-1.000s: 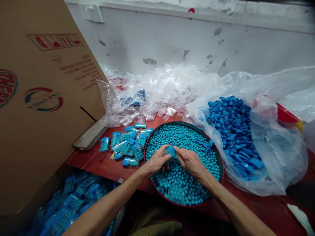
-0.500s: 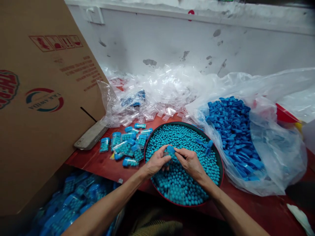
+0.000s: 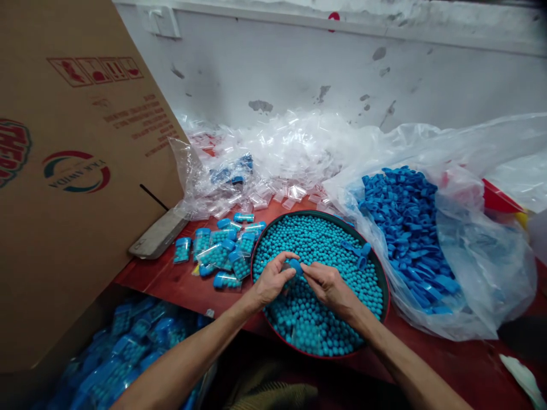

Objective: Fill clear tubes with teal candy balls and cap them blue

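Observation:
Over a round tub [image 3: 384, 319] of small turquoise balls [image 3: 307, 233], my hands meet around a small clear plastic jar with a blue cap [image 3: 296, 266]. My left hand [image 3: 270, 282] is closed around the jar, whose body is mostly hidden by the fingers. With fingertips pinched at the cap's right side, my right hand [image 3: 328, 283] touches it. On the balls at the tub's right lies a blue plastic scoop [image 3: 362, 256]. An unheld clear jar [image 3: 305, 337] rests among the balls near the front rim.
Several filled blue-capped jars [image 3: 222, 253] lie left of the tub on the red table [image 3: 171, 282]. A clear bag [image 3: 474, 273] of blue scoops [image 3: 405, 222] stands right. Clear packaging [image 3: 294, 148] heaps behind. A cardboard box [image 3: 85, 228] and a grey device [image 3: 158, 233] are left.
The blue cap has tipped and shifted slightly lower between my fingers. Both hands stay over the tub, and the view has shifted a little.

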Motion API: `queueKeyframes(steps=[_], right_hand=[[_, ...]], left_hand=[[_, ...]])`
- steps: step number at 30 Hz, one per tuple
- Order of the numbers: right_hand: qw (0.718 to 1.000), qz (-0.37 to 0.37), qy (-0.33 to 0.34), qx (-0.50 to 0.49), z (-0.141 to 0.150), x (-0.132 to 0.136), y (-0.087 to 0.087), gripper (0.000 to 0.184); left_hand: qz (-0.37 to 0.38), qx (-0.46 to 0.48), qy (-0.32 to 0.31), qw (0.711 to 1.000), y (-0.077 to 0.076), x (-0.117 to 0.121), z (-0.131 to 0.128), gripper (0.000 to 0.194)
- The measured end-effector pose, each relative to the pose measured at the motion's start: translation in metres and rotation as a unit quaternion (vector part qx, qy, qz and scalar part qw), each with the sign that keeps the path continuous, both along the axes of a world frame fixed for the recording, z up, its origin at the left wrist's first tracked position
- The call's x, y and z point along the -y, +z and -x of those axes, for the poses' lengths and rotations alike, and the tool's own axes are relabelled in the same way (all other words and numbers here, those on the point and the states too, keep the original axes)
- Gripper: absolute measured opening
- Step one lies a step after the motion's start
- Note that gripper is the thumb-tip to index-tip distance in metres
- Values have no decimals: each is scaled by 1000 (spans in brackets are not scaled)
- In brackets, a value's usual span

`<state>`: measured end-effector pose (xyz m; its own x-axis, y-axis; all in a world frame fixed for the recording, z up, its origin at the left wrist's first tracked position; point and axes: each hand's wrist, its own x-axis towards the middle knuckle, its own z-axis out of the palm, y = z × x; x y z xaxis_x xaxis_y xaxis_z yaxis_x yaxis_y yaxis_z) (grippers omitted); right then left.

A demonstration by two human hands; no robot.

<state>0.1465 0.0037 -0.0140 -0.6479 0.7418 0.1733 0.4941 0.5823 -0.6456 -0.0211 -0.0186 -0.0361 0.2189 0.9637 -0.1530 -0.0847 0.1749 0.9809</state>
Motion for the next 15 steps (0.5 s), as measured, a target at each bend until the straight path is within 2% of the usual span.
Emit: queueKeyframes(steps=[2,4,6,8,10,12,15], right_hand=[[1000,7,12,-27,-1,-1,1,24],[992,82,21,-89,-4,-5,3,25],[963,205,-8,-174,-7,-11,7,29],[917,304,-74,-247,-8,-17,9,37],[890,332,-135,-284,-7,-19,9,45],[904,295,-156,-267,-3,-17,9,45],[965,171,-93,-175,2,-6,10,42]], left_hand=[[3,-5,5,1000,1,0,1,30],[15,9,-11,1000,3,-1,3,31],[23,28,-40,999,7,-1,4,31],[26,32,-63,997,11,-1,3,32],[25,20,-67,997,15,-1,0,33],[17,12,-52,998,19,0,-4,39],[-10,12,-1,1000,24,1,-10,48]])
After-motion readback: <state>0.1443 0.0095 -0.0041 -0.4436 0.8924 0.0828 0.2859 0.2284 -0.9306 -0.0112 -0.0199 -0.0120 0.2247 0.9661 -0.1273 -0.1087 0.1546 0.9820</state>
